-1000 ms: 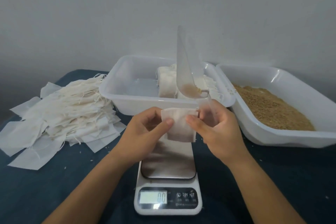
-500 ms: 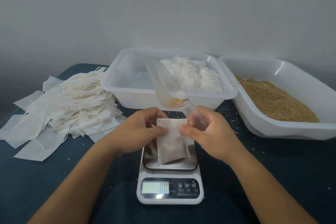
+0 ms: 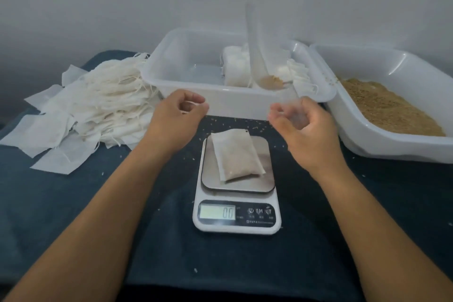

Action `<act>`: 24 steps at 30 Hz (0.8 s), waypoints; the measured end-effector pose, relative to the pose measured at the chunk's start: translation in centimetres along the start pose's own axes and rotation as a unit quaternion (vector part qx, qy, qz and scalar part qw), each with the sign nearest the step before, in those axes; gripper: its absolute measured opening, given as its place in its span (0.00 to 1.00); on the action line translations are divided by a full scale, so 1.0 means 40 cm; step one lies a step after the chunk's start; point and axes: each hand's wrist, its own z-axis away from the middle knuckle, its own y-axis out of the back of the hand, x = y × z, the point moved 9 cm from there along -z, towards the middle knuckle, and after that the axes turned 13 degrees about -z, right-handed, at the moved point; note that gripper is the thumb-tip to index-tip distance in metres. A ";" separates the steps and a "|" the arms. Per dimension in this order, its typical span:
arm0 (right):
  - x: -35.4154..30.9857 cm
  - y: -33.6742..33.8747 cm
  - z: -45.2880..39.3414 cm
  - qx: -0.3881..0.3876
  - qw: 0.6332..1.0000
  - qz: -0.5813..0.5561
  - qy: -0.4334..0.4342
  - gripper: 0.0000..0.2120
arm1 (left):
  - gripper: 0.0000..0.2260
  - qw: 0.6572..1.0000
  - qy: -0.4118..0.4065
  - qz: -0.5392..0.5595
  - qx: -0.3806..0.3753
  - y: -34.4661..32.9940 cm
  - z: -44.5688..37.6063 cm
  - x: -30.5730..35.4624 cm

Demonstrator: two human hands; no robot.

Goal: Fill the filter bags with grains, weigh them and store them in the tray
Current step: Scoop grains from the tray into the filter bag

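A plain grey wall stood behind a desk point(image 3: 73, 216) covered in dark blue cloth, with loose grains scattered over the cloth near the scale.

The filled filter bag point(image 3: 236, 155) lay flat and slightly askew on the steel platform of the scale point(image 3: 236, 203), whose display read zero. The left hand point(image 3: 175, 117) hovered to the left of the bag, apart from it, fingers loosely curled and holding nothing that I could see. The right hand point(image 3: 302, 125) hovered to the right, its fingers curled round the handle of a clear plastic scoop point(image 3: 259, 64); motion blur hid the exact grip. The scoop stood nearly upright over the storage tray point(image 3: 171, 73), a small heap of grains in its bowl.

The risks, as I judged them:

- The scoop was loaded and tilted above the tray of finished bags point(image 3: 239, 66) — a wobble of the right hand would likely spill grains among them.
- The zero reading suggested the scale had not settled; taking the bag off too soon would give no true weight.
- The bag's top looked open, so lifting it carelessly could shed grains onto the platform.

The grain tray point(image 3: 429, 144) sat at the far right, and the pile of empty bags point(image 3: 98, 108) at the left — both well clear of the hands.
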 end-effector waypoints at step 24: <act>0.031 0.025 -0.027 0.034 0.999 0.022 0.002 0.09 | 0.08 0.984 -0.063 -0.162 -0.030 -0.007 0.005 0.035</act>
